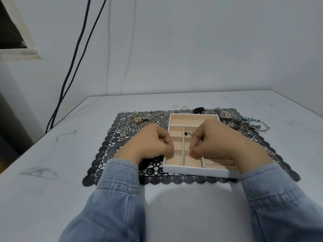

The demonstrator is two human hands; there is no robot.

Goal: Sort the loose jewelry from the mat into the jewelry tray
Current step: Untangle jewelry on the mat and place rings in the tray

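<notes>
A white jewelry tray (195,172) with peach compartments sits on a dark lace mat (104,154). One middle compartment holds a few small earrings (188,133). My left hand (150,142) hovers at the tray's left edge with its fingers curled. My right hand (215,142) is over the tray, its thumb and forefinger tips close together. No item shows in either hand's fingers. Loose jewelry lies around the tray: chains and a necklace (139,118) at the back left, hoops (122,135) on the left, and a black bead bracelet (199,110) and a steel watch (221,113) behind it.
Bangles with charms (248,125) lie at the mat's right back. A metal band (269,151) lies beside my right wrist. Two small rings (185,107) rest on the table beyond the mat. Black cables (73,67) hang down the wall at the left.
</notes>
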